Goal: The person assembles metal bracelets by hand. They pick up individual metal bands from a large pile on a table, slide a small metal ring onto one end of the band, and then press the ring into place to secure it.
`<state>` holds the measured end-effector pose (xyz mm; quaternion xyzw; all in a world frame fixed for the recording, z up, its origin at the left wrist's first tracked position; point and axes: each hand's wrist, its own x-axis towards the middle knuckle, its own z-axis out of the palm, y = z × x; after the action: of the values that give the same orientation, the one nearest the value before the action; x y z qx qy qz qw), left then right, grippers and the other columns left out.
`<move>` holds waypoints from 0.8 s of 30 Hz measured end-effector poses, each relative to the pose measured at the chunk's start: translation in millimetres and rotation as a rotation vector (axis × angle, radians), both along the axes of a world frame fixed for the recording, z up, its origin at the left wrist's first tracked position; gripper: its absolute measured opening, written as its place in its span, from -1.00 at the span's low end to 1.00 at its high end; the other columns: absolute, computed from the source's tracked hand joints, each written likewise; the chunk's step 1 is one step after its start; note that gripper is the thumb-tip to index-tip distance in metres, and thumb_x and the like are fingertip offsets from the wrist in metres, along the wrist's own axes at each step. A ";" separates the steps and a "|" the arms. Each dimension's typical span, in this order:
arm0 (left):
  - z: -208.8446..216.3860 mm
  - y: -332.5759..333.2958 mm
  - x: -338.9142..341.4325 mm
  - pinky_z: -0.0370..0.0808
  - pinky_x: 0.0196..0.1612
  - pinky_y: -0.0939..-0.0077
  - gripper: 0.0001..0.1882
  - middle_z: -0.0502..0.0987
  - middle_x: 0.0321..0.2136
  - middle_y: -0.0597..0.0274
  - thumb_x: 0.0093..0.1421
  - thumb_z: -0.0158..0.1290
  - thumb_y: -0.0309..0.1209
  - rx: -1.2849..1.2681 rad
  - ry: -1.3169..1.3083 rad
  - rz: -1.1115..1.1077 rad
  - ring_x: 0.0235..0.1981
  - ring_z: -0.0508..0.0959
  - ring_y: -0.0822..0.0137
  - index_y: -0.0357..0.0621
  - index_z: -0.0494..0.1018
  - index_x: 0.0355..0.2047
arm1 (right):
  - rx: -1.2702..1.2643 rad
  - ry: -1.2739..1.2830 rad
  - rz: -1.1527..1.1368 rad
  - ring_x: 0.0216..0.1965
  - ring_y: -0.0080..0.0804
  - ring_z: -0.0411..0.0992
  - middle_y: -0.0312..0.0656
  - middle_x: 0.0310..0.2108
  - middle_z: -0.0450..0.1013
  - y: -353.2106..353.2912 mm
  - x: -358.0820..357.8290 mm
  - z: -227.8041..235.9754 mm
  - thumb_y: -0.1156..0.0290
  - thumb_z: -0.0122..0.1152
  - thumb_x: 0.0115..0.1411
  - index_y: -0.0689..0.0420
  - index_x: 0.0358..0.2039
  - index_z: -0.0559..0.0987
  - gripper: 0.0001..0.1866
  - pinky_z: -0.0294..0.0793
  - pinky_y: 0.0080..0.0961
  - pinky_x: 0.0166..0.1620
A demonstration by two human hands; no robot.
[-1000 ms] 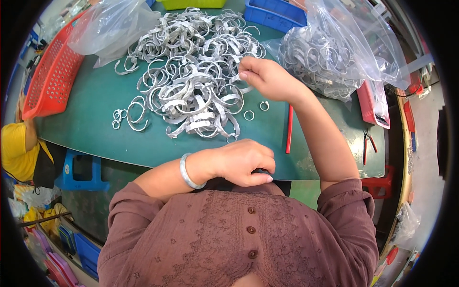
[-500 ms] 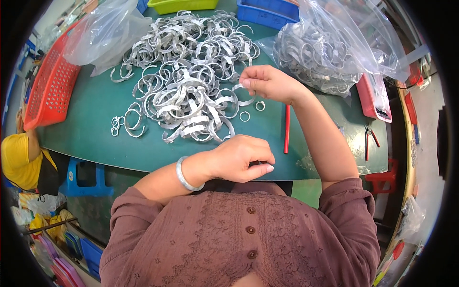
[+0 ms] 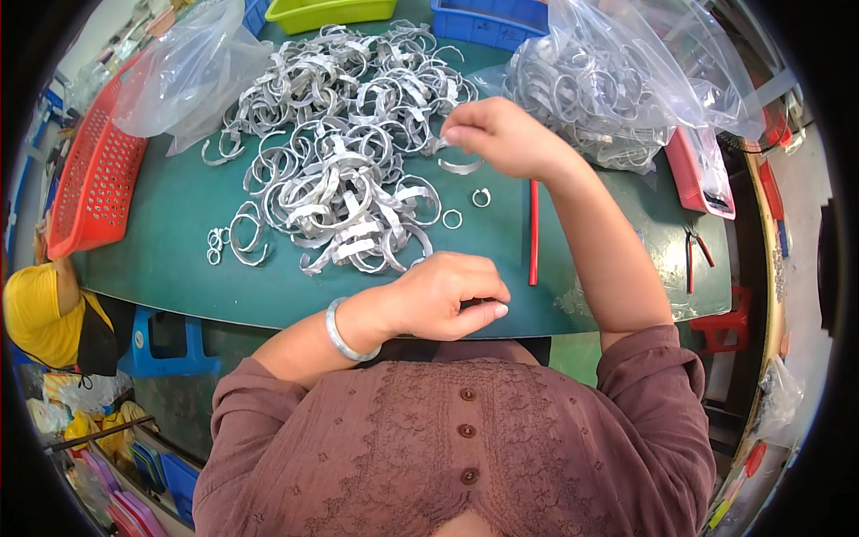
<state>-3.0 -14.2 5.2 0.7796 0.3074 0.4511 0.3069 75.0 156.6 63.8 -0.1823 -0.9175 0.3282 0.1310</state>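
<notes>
Wears a muted plum-brown blouse point(image 3: 358, 447), fastened in front with round brown buttons point(image 3: 466, 430) and worked with tonal floral embroidery point(image 3: 394, 407). Has loose sleeves point(image 3: 650, 362) turned up near the elbows. Carries a smooth, pale blue-grey bangle point(image 3: 334, 331) around the left wrist point(image 3: 365, 320).

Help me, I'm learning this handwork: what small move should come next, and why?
Probably secure the pinch of the right hand on the curved band: its fingertips are close together by the pile, the band shows just below them, and whether they grip it is unclear. The left hand is loosely curled, with nothing visible in it.
</notes>
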 end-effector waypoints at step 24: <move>5.5 13.1 1.0 0.47 -0.32 0.55 -0.74 0.41 -0.33 0.19 0.21 -0.19 -0.48 -0.541 -0.897 0.422 -0.37 0.48 0.39 -0.27 0.27 -0.09 | -1.351 0.584 0.039 -0.59 -0.50 0.40 -0.17 -0.47 0.42 -25.0 66.7 -35.6 0.38 -0.02 0.16 0.20 -0.28 0.40 -0.82 0.42 -0.59 -0.52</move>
<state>-2.1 -1.1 10.6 0.3265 0.4008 0.6951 0.4996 141.7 131.6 28.2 -0.1120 -0.4462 0.8593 0.2235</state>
